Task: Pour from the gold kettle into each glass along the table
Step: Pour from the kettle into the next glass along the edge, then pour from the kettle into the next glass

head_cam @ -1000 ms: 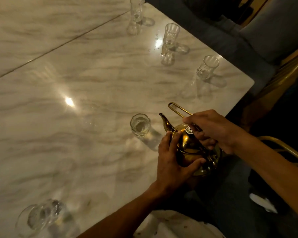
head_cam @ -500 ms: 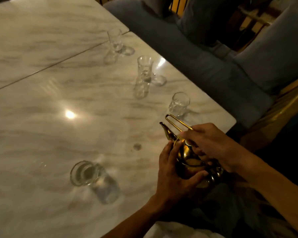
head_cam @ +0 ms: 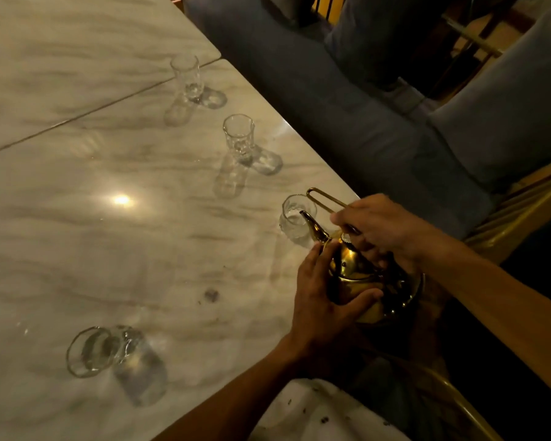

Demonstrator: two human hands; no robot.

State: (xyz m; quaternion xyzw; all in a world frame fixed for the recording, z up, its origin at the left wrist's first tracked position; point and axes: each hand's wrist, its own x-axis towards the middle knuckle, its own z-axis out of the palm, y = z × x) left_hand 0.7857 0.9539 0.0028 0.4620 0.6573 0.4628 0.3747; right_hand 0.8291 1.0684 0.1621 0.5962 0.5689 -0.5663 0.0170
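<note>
The gold kettle is held over the table's right edge. My left hand cups its body from the left side. My right hand grips its thin wire handle near the lid. The spout tip hangs right over the rim of a short clear glass. Farther along the edge stand two taller clear glasses, one in the middle and one farther back. A glass with liquid in it stands near me at the lower left.
The marble table has a seam running across its far part and a small dark spot near the middle. Blue cushioned seating lines the right side. A gold chair frame is by my right arm.
The view has shifted along the table; the filled glass now lies behind at lower left. Both hands carried the kettle forward, and its spout now reaches the short glass.
</note>
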